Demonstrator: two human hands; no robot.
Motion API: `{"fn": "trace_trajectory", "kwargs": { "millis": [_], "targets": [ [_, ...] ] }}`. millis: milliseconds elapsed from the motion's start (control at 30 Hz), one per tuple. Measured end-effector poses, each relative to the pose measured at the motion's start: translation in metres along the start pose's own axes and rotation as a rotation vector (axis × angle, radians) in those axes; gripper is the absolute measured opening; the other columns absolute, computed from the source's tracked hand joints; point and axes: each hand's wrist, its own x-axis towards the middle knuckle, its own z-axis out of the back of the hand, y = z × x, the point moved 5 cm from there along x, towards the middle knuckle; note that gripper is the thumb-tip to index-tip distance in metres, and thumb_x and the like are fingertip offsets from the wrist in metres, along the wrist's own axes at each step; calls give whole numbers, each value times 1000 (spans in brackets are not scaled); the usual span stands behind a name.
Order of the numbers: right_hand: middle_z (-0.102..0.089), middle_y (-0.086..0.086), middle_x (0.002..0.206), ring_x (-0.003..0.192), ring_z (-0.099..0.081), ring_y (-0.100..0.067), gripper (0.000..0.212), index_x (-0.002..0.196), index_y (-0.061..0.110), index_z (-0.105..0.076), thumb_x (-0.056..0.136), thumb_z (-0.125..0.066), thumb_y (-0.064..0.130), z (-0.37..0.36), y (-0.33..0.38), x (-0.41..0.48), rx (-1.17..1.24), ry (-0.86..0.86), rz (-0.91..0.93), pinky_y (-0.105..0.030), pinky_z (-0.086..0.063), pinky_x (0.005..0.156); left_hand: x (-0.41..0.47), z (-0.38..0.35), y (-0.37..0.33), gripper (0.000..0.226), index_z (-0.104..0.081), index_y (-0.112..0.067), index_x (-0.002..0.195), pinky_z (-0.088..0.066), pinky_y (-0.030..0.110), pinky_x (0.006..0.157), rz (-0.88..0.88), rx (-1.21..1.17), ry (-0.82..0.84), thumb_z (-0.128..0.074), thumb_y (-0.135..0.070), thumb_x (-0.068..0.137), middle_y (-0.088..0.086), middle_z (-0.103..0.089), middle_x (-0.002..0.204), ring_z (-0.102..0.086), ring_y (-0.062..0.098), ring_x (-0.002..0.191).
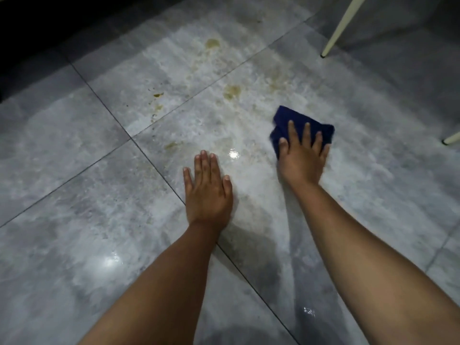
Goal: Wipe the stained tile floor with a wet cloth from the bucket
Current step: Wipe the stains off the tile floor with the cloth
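Note:
My right hand (302, 156) presses flat on a dark blue cloth (286, 122) lying on the grey tile floor (87, 195), fingers spread over it. Palm down, my left hand (207, 189) rests on the bare wet tile to the left of the cloth, with nothing in it. Yellow-brown stains lie beyond both hands: one patch (232, 91) just left of the cloth, another (212, 43) farther off, and small specks (158, 95) to the left. The floor around the hands shines wet. No bucket is in view.
Two cream furniture legs with dark tips stand on the floor at the right, one (334, 38) at the upper right and one (451, 138) at the right edge. Dark grout lines cross the tiles. The upper left corner is dark.

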Motion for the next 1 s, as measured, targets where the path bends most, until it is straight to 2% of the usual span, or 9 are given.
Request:
{"fn": "trace_trajectory", "kwargs": {
  "millis": [100,267,300,400,467,567,667,867,1000],
  "targets": [
    [-10,-3,161,147,-3,-29,52,152,39,-11,101,-16,50,-1,-10,-53,25,-81,-94,-49,5,118,0,2,-1,62,-5,-11,153,7,43,119,15,-1,-3,-14,-39,99,7,-2,162,6,16,148],
    [-9,1,161,148,-1,-27,52,151,41,-10,100,-14,51,-1,5,-35,-25,14,159,-46,7,118,-1,0,-1,62,1,-12,153,8,43,119,15,13,32,-11,-40,99,6,4,161,12,16,147],
    [-8,1,162,148,-1,-27,53,151,41,-9,100,-13,52,3,-7,-22,-16,10,122,-47,5,118,-2,0,-1,62,1,-12,153,8,43,119,12,9,36,-10,-40,99,7,5,161,12,16,147],
    [-9,-2,162,147,-3,-29,53,152,39,-10,100,-14,51,9,-56,-31,51,-94,-211,-52,3,117,0,0,-1,65,0,-10,153,9,46,118,12,39,52,-7,-41,96,9,2,162,9,18,148],
    [-8,-4,161,147,-2,-30,53,152,38,-10,100,-17,49,6,-48,-64,68,-120,-287,-54,5,117,4,2,-4,66,-2,-9,153,10,49,117,35,73,47,-7,-41,95,9,0,162,6,20,148],
    [-4,-1,162,148,3,-28,53,151,40,-5,100,-15,49,-6,-4,-71,28,-29,-73,-50,10,117,21,6,-21,67,5,-11,151,14,49,116,22,64,47,0,-44,92,8,5,161,10,18,148],
    [-6,1,162,148,2,-27,53,151,42,-6,99,-14,52,-1,-1,-23,-13,5,64,-50,7,117,50,7,-42,68,7,-11,151,15,47,116,7,27,55,0,-46,93,9,9,161,13,19,147],
    [-10,-3,161,147,-5,-29,53,152,39,-9,100,-16,50,15,-70,-28,28,-118,-265,-52,2,117,100,-7,-66,67,7,-7,151,13,48,117,15,35,64,-15,-44,100,11,11,161,15,21,147],
    [-14,-1,161,147,-7,-29,52,151,41,-12,99,-16,51,5,-27,-14,-23,-79,-8,-50,1,118,98,-12,-67,66,3,-7,152,9,46,118,22,54,40,-17,-43,100,11,6,161,10,21,148]
  ]
}}
